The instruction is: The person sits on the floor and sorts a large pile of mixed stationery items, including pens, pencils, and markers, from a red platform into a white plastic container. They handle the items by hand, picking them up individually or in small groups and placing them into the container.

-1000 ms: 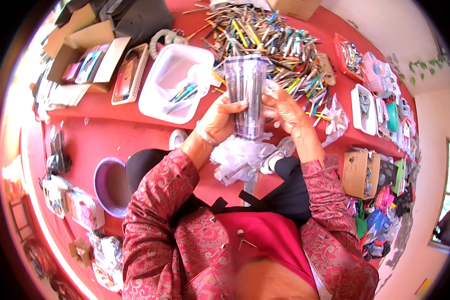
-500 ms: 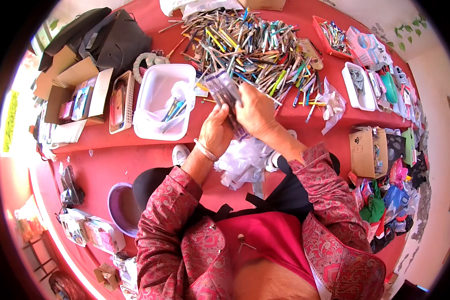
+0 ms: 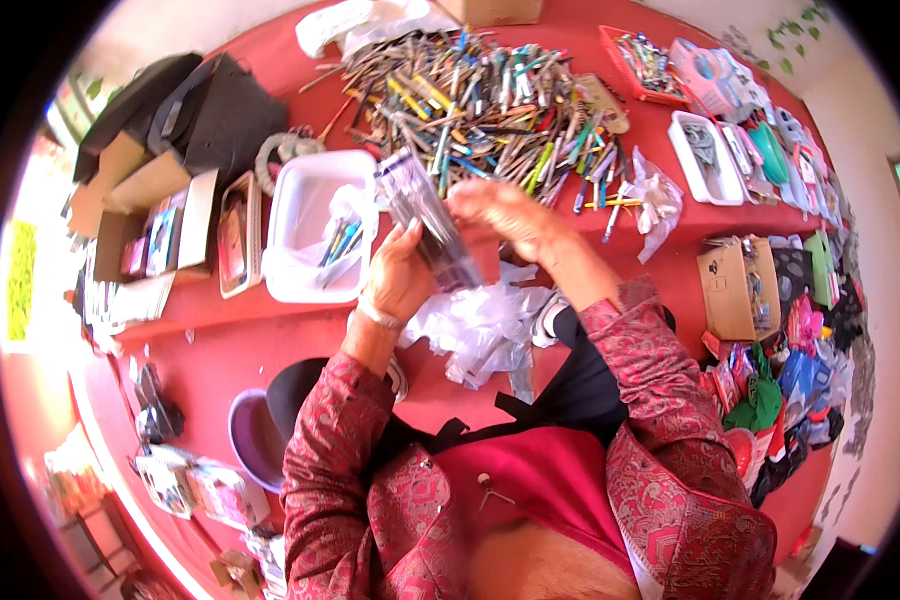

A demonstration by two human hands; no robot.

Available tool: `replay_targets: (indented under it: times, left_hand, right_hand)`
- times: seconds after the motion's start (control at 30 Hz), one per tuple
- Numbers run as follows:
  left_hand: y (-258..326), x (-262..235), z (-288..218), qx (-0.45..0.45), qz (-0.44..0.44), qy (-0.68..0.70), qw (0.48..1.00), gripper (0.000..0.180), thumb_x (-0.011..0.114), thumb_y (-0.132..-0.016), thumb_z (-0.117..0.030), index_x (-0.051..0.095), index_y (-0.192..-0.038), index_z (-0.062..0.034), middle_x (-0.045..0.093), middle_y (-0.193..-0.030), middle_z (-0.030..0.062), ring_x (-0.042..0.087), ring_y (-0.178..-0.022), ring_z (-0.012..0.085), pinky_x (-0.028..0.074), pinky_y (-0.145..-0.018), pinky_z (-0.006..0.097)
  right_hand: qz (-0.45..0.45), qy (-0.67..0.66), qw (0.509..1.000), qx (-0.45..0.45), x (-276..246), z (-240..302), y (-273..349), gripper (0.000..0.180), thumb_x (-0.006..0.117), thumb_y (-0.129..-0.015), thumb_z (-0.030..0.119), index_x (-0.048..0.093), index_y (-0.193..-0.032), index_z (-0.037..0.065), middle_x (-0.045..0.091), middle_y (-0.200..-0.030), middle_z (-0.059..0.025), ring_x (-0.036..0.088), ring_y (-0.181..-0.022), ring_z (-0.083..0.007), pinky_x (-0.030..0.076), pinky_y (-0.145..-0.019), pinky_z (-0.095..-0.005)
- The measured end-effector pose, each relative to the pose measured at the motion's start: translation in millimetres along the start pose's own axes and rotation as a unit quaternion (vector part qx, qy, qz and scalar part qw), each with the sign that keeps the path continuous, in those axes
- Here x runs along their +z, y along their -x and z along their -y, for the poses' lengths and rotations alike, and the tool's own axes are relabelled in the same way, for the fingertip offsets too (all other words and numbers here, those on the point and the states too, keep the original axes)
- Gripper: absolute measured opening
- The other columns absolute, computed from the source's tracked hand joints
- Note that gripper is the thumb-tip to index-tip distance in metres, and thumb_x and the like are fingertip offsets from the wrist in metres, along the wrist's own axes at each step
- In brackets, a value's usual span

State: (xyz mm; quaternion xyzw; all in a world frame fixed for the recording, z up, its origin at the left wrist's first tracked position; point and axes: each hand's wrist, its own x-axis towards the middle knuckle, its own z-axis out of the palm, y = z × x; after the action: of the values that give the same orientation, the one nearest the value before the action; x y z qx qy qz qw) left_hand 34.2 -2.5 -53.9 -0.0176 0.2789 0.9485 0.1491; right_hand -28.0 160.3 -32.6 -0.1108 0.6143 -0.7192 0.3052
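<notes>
Left hand (image 3: 395, 280) pinches a long clear-plastic packet of slim dark sticks (image 3: 434, 220) between thumb and fingers. Right hand (image 3: 510, 215) has come off the packet to just beside it, fingers outstretched, nothing visibly gripped, leaving the left alone supporting it. Below both lies crumpled translucent white plastic film (image 3: 470, 325); beyond them, a jumbled heap of thin multicoloured pens (image 3: 510, 120).

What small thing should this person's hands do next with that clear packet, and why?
Perhaps the left hand should shift the clear packet a little left, over the white tub: that hand has hold of the packet, the right hand is open beside it, and the tub, just to the left, already holds some pens with bare space around them.
</notes>
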Motion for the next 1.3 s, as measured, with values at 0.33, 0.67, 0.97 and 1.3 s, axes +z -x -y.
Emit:
replay_targets:
  times: [0.33, 0.67, 0.97, 1.3]
  left_hand:
    - [5.1, 5.3, 0.0, -0.016, 0.013, -0.372, 0.928, 0.041, 0.031, -0.088, -0.025, 0.029, -0.123, -0.0033, 0.054, -0.095, 0.0116, 0.057, -0.082, 0.0215, 0.048, -0.071, 0.031]
    - [24.6, -39.1, -90.7, 0.203, -0.246, -0.34, 0.885, 0.036, 0.053, -0.079, -0.014, 0.046, -0.11, 0.0029, 0.056, -0.093, 0.0106, 0.052, -0.081, 0.0149, 0.042, -0.072, 0.025]
    - [43.6, -81.8, -132.8, -0.005, -0.447, -0.851, 0.276, 0.078, 0.066, -0.06, -0.051, 0.036, -0.108, 0.0022, 0.054, -0.098, 0.0213, 0.056, -0.092, 0.0312, 0.045, -0.077, 0.04]
    - [47.9, -134.2, -159.3, 0.002, -0.372, -0.832, 0.411, 0.011, 0.055, -0.061, -0.006, 0.059, -0.071, -0.0037, 0.061, -0.071, 0.0167, 0.06, -0.072, 0.0295, 0.047, -0.064, 0.036]
  right_hand:
    - [0.045, -0.067, 0.991, 0.105, 27.7, 1.9, 7.5, 0.03, 0.07, -0.065, 0.022, 0.054, -0.087, 0.009, 0.051, -0.064, -0.0001, 0.046, -0.049, -0.0084, 0.034, -0.04, -0.0223]
    - [-0.062, -0.116, 0.989, 0.063, 10.2, -13.0, -10.7, 0.019, 0.062, -0.066, 0.006, 0.057, -0.084, 0.002, 0.06, -0.074, -0.0065, 0.059, -0.06, -0.0158, 0.051, -0.06, -0.0311]
    - [0.132, -0.311, 0.903, 0.267, 59.4, -40.7, -26.7, 0.014, 0.052, -0.074, 0.007, 0.054, -0.086, 0.0, 0.06, -0.074, -0.0101, 0.06, -0.062, -0.019, 0.051, -0.062, -0.0317]
    - [0.179, -0.345, 0.877, 0.284, 111.6, -91.1, -129.9, 0.007, 0.057, -0.071, 0.016, 0.052, -0.072, 0.011, 0.052, -0.055, -0.002, 0.045, -0.037, -0.0116, 0.026, -0.027, -0.0191]
